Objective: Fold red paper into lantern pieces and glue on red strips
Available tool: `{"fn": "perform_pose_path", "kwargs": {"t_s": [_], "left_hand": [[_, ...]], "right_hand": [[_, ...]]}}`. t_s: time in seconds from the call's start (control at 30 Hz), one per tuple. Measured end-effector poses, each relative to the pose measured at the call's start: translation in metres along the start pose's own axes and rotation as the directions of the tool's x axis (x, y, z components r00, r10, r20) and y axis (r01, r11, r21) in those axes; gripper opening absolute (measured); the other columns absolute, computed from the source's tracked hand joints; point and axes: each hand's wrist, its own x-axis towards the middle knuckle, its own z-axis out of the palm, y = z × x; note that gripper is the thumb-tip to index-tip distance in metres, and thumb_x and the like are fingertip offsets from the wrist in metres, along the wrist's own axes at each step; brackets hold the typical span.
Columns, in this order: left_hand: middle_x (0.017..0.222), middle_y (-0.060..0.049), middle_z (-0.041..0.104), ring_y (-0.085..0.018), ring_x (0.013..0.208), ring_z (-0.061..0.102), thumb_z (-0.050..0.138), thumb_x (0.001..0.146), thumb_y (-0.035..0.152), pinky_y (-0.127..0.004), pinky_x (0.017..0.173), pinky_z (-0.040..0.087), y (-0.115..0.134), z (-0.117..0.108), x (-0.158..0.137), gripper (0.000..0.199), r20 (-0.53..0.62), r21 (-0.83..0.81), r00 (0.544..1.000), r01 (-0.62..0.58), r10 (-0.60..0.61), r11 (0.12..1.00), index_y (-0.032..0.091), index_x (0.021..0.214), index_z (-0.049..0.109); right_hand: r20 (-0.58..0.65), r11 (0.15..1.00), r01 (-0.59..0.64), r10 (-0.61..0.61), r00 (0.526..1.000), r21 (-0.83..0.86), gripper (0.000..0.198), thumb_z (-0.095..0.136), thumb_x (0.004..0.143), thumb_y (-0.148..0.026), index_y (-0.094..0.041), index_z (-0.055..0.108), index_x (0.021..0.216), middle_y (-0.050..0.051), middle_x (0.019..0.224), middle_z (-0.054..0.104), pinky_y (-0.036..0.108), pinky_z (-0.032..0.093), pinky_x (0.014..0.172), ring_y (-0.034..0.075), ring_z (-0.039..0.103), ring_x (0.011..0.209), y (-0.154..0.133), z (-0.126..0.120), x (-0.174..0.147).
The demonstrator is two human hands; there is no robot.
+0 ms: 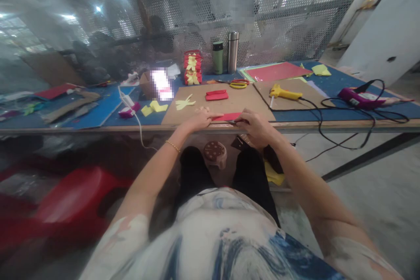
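A narrow red paper strip (226, 117) lies along the front edge of a brown cardboard sheet (183, 94) on the table. My left hand (201, 119) grips and presses the strip's left end, fingers pointing right. At the strip's right end, my right hand (251, 123) is closed around a thin, dark, pointed tool (230, 122); its tip points left along the strip's near edge, and its exact kind is hidden by my fingers. Just behind the strip sits a folded red paper piece (216, 95). Pale yellow cut paper strips (185, 103) lie beyond my left hand.
A yellow glue gun (285, 92) with a black cord lies on a board at right, near a purple device (357, 97). Scissors (239, 84), a green flask (217, 57), a steel flask (232, 52) and a red-yellow paper craft (192, 68) stand or lie behind. A lit phone (161, 84) is at left.
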Motion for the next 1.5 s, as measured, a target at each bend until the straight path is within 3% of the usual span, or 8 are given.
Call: {"fn": "perform_pose_path", "kwargs": {"t_s": [0.2, 0.53, 0.77, 1.5], "left_hand": [[0.102, -0.008, 0.054, -0.023, 0.097, 0.051, 0.034, 0.099, 0.014, -0.036, 0.098, 0.041, 0.000, -0.003, 0.001, 0.062, 0.050, -0.039, 0.999, 0.011, -0.009, 0.999, 0.037, 0.150, 0.062], [0.104, -0.009, 0.057, -0.024, 0.097, 0.051, 0.034, 0.098, 0.012, -0.038, 0.099, 0.041, -0.001, -0.002, 0.001, 0.065, 0.030, -0.037, 1.000, 0.001, 0.000, 0.999, 0.037, 0.153, 0.059], [0.105, -0.008, 0.057, -0.024, 0.098, 0.052, 0.034, 0.098, 0.010, -0.037, 0.099, 0.041, 0.003, -0.005, -0.001, 0.065, 0.043, -0.026, 0.999, 0.017, -0.016, 1.000, 0.036, 0.152, 0.061], [0.112, -0.009, 0.059, -0.024, 0.101, 0.052, 0.035, 0.095, 0.008, -0.039, 0.101, 0.038, 0.007, -0.009, -0.002, 0.070, 0.084, -0.036, 0.995, 0.056, -0.053, 0.998, 0.036, 0.155, 0.057]], "right_hand": [[0.005, 1.000, 0.017, -0.017, 1.000, 0.026, 0.016, 0.064, 0.090, -0.020, -0.022, 0.078, 0.084, 0.006, 0.086, 0.065, 0.032, 0.049, 0.080, 0.021, 0.062, 0.083, 0.001, -0.004, -0.004], [0.040, 1.000, 0.000, 0.001, 0.999, -0.031, 0.020, 0.059, 0.095, -0.020, -0.019, 0.078, 0.090, 0.009, 0.095, 0.067, 0.034, 0.048, 0.082, 0.022, 0.063, 0.088, -0.013, 0.000, 0.004], [0.049, 1.000, -0.009, 0.009, 0.999, 0.000, 0.017, 0.062, 0.091, -0.016, -0.020, 0.078, 0.086, 0.007, 0.090, 0.066, 0.031, 0.048, 0.080, 0.020, 0.062, 0.084, -0.008, -0.002, 0.002], [0.070, 0.998, -0.064, 0.065, 0.995, -0.010, 0.019, 0.059, 0.094, -0.017, -0.019, 0.078, 0.090, 0.007, 0.092, 0.065, 0.030, 0.045, 0.079, 0.020, 0.060, 0.085, -0.022, 0.000, 0.003]]}}
